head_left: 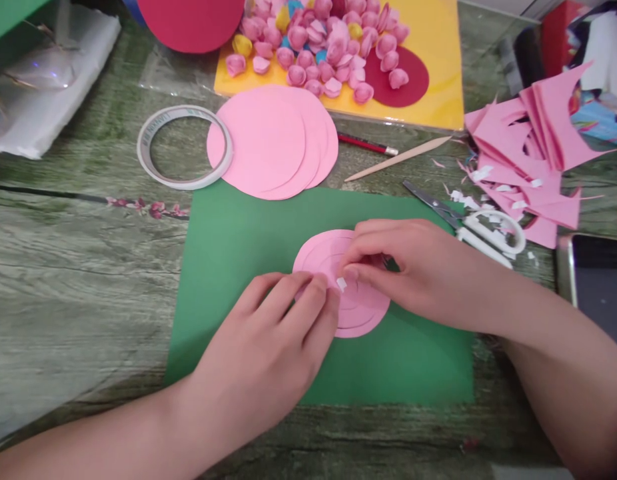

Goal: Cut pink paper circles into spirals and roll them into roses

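Observation:
A pink paper circle (361, 320) with a spiral cut into it lies on a green sheet (228, 247). My left hand (273, 333) comes in from the lower left, its fingers bent together and gripping the paper near its middle. Across from it, my right hand (413, 267) has thumb and forefinger pinched together at the inner part of the spiral. A small white bit of tape (341, 285) shows between the fingertips of both hands. The exact hold under the fingertips is partly hidden.
Behind lie a tape roll (143, 143), pink circles (263, 140), a pencil (363, 142), a wooden stick (398, 159) and rolled paper flowers (336, 47) on a yellow pack (443, 80). Scissors (468, 227), pink scraps (528, 147) and a phone (596, 280) are at right.

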The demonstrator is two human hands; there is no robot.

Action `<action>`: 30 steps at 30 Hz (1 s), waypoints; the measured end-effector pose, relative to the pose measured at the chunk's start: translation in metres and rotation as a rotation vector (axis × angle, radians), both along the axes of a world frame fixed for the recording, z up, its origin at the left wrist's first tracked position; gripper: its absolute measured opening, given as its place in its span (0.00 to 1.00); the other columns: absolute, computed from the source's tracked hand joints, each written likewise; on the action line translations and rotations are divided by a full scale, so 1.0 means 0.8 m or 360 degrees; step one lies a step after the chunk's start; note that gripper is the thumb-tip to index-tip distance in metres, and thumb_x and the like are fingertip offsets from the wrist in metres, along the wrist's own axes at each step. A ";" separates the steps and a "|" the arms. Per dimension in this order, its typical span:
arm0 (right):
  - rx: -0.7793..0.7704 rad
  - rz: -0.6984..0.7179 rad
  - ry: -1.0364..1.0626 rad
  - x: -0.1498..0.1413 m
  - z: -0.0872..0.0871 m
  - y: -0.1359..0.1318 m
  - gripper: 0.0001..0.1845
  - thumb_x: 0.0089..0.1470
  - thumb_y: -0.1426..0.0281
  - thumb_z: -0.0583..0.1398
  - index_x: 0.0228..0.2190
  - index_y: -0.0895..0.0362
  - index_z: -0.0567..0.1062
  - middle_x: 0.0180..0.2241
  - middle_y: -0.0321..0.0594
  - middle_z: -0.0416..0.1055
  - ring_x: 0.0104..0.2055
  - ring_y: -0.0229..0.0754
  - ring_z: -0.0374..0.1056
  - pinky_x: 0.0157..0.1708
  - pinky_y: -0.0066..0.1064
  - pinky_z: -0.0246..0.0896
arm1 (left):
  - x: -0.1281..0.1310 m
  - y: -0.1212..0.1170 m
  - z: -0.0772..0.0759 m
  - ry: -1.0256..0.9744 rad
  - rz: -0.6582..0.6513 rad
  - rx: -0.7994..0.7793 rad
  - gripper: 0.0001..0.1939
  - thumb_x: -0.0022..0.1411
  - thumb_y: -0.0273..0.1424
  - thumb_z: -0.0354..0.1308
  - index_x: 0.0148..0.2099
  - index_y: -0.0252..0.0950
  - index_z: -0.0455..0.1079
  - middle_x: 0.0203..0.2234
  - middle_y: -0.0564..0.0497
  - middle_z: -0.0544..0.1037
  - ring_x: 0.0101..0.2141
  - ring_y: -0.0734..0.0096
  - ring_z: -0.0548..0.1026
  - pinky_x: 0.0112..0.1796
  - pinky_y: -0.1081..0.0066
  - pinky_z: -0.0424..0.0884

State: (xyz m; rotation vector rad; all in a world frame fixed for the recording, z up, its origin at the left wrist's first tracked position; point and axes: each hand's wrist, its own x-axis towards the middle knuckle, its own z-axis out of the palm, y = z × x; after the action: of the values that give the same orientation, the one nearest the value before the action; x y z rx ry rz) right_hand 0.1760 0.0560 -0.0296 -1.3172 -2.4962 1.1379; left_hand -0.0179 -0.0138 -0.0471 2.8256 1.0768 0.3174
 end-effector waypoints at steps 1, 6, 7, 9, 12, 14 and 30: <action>0.0000 0.0010 0.0001 0.000 0.000 0.000 0.09 0.53 0.72 0.57 0.24 0.55 0.75 0.22 0.34 0.68 0.24 0.36 0.62 0.23 0.29 0.52 | 0.000 0.000 0.000 -0.0006 0.0001 -0.0001 0.16 0.59 0.23 0.48 0.48 0.31 0.69 0.43 0.44 0.74 0.43 0.59 0.70 0.39 0.61 0.68; 0.0012 0.0035 0.0030 0.002 -0.001 0.001 0.11 0.54 0.72 0.55 0.24 0.54 0.76 0.23 0.34 0.67 0.25 0.36 0.63 0.24 0.29 0.53 | 0.000 0.000 0.001 -0.0004 -0.0004 -0.0008 0.16 0.59 0.23 0.49 0.49 0.30 0.69 0.42 0.44 0.74 0.43 0.58 0.70 0.38 0.60 0.68; 0.0014 0.0038 0.0036 0.002 -0.001 0.002 0.11 0.54 0.71 0.55 0.24 0.54 0.76 0.23 0.35 0.68 0.25 0.37 0.63 0.24 0.29 0.54 | 0.000 0.000 0.001 -0.0001 -0.0007 -0.0007 0.16 0.59 0.23 0.48 0.49 0.30 0.69 0.42 0.43 0.74 0.43 0.58 0.70 0.38 0.60 0.69; 0.0015 0.0045 0.0031 0.002 -0.001 0.002 0.11 0.54 0.71 0.55 0.24 0.54 0.76 0.23 0.35 0.68 0.25 0.37 0.63 0.25 0.29 0.54 | 0.000 0.000 0.000 0.0007 -0.0004 -0.0006 0.16 0.59 0.23 0.48 0.49 0.31 0.68 0.42 0.43 0.74 0.43 0.59 0.70 0.39 0.60 0.69; 0.0025 0.0058 0.0027 0.002 -0.001 0.002 0.11 0.54 0.71 0.55 0.24 0.54 0.76 0.23 0.35 0.68 0.25 0.37 0.64 0.25 0.29 0.54 | 0.000 -0.001 0.000 0.0012 0.0002 -0.0007 0.17 0.60 0.23 0.47 0.49 0.32 0.68 0.42 0.43 0.74 0.43 0.59 0.70 0.39 0.60 0.69; 0.0030 0.0059 0.0027 0.002 0.000 0.002 0.11 0.54 0.71 0.55 0.24 0.54 0.76 0.23 0.35 0.69 0.25 0.37 0.64 0.24 0.29 0.54 | 0.000 -0.001 0.000 0.0011 -0.0002 -0.0015 0.17 0.60 0.23 0.47 0.50 0.31 0.68 0.42 0.43 0.74 0.43 0.59 0.70 0.38 0.60 0.69; -0.0093 -0.0008 0.0111 0.004 0.002 0.004 0.10 0.53 0.70 0.58 0.23 0.55 0.78 0.25 0.36 0.72 0.28 0.39 0.66 0.26 0.30 0.56 | 0.000 0.000 0.000 0.0002 0.0007 -0.0021 0.16 0.60 0.23 0.48 0.49 0.31 0.68 0.42 0.43 0.74 0.43 0.58 0.70 0.39 0.60 0.69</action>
State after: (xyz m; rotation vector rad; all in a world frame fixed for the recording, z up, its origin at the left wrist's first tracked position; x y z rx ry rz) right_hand 0.1795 0.0590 -0.0281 -1.2737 -2.4274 1.2424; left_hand -0.0179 -0.0141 -0.0473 2.8129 1.0819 0.3075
